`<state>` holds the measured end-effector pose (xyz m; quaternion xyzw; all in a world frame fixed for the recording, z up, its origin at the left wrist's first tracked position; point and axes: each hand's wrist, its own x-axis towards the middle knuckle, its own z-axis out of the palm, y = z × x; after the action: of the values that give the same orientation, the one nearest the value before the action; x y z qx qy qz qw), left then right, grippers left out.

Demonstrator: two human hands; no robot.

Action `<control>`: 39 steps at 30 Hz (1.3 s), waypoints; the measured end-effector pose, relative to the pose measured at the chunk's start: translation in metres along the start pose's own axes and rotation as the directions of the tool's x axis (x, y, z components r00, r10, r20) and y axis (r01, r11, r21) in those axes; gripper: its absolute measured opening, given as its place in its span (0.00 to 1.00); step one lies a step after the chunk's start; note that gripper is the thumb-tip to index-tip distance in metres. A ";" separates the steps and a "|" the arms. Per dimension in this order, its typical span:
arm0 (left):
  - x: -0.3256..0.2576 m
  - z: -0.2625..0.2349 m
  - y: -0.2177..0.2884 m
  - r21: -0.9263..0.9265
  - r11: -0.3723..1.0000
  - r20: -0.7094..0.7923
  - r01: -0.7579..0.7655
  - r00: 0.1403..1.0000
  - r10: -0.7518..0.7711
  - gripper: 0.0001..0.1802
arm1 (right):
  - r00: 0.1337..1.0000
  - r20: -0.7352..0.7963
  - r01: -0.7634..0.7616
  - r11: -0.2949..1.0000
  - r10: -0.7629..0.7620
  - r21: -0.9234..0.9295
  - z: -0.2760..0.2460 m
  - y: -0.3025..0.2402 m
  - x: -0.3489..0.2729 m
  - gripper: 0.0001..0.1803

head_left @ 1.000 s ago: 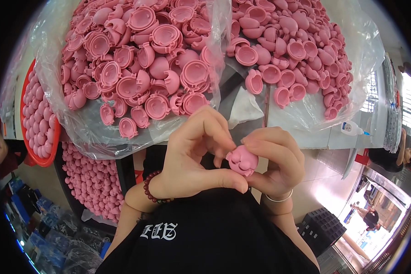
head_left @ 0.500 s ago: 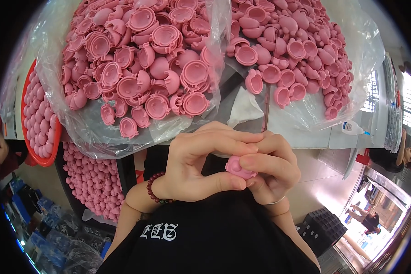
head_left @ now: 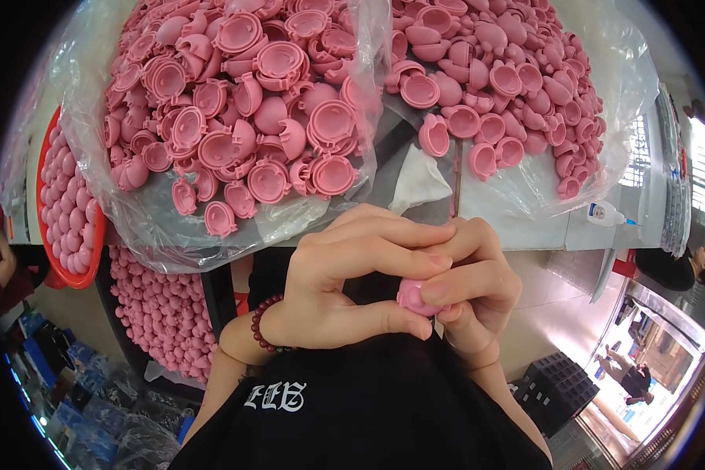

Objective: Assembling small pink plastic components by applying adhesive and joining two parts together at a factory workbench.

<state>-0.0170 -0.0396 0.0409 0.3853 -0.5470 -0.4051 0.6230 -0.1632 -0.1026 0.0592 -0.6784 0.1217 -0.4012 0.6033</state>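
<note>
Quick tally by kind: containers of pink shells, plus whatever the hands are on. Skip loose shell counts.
Clear plastic bags of pink shells on the table: 2 (left bag, right bag)
Red basket of pink parts: 1
Pink piece pinched between left hand and right hand: 1
Small glue bottle: 1
Total: 5

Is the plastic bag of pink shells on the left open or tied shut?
Open. The clear bag is spread wide on the table, and the pink shells lie uncovered in a heap, with no knot in view.

My left hand (head_left: 345,286) and right hand (head_left: 470,294) meet before my chest, fingers curled, grips pinched closed together.
</note>
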 end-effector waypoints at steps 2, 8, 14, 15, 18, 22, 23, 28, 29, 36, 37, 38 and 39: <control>0.001 0.001 -0.001 0.037 0.999 -0.012 -0.027 1.000 0.028 0.27 | 1.000 -0.005 0.014 1.000 -0.014 -0.025 0.001 -0.001 0.001 0.08; 0.007 -0.001 0.013 0.411 0.900 0.083 -0.143 0.989 0.120 0.25 | 1.000 -0.028 -0.017 0.970 0.011 -0.241 -0.008 -0.008 -0.002 0.16; 0.000 -0.002 0.007 -0.168 0.982 -0.060 0.087 0.993 -0.098 0.24 | 0.450 -0.574 -0.104 0.598 -0.684 -0.795 -0.087 -0.006 -0.013 0.28; -0.003 0.002 0.011 -0.373 0.919 -0.125 0.129 0.974 -0.187 0.23 | 0.364 -0.637 -0.187 0.617 -0.679 -0.765 -0.112 -0.009 -0.019 0.27; -0.004 0.002 0.014 -0.498 0.853 -0.177 0.155 0.945 -0.275 0.24 | 0.316 -0.686 -0.399 0.564 -0.656 -0.723 -0.179 0.005 -0.049 0.25; -0.004 -0.015 0.010 -0.205 0.978 -0.038 0.035 0.998 -0.044 0.23 | 0.501 -0.805 -0.558 0.592 -0.318 -0.581 -0.189 0.006 -0.047 0.23; -0.006 -0.017 0.012 -0.152 0.988 -0.073 -0.006 0.997 -0.006 0.22 | 0.507 -0.809 -0.547 0.615 -0.296 -0.568 -0.188 0.006 -0.044 0.23; -0.022 -0.051 0.036 0.152 0.978 -0.196 -0.146 0.965 0.174 0.19 | 0.425 -0.759 -0.618 0.455 -0.493 -0.641 -0.209 -0.008 -0.054 0.16; -0.022 -0.058 0.041 0.291 0.950 -0.362 -0.115 0.906 0.220 0.17 | 0.414 -0.765 -0.608 0.476 -0.493 -0.636 -0.183 -0.015 -0.046 0.16; -0.070 -0.188 0.076 0.777 0.269 -0.630 0.570 0.711 0.312 0.18 | 0.610 -0.616 -0.238 0.627 -0.498 -0.742 -0.111 -0.014 -0.011 0.17; -0.073 -0.194 0.077 0.752 0.140 -0.658 0.644 0.722 0.215 0.20 | 0.606 -0.618 -0.240 0.625 -0.501 -0.742 -0.111 -0.013 -0.010 0.17; -0.074 -0.198 0.076 0.755 0.142 -0.655 0.640 0.725 0.214 0.20 | 0.619 -0.608 -0.221 0.632 -0.498 -0.742 -0.112 -0.012 -0.010 0.17; -0.075 -0.201 0.076 0.746 0.148 -0.666 0.649 0.723 0.186 0.21 | 0.632 -0.597 -0.202 0.639 -0.494 -0.742 -0.112 -0.012 -0.010 0.17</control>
<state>0.1833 0.0655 0.0623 0.8822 -0.3561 0.0906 0.2943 -0.2514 -0.1740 0.0607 -0.6375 0.4553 -0.6108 0.1148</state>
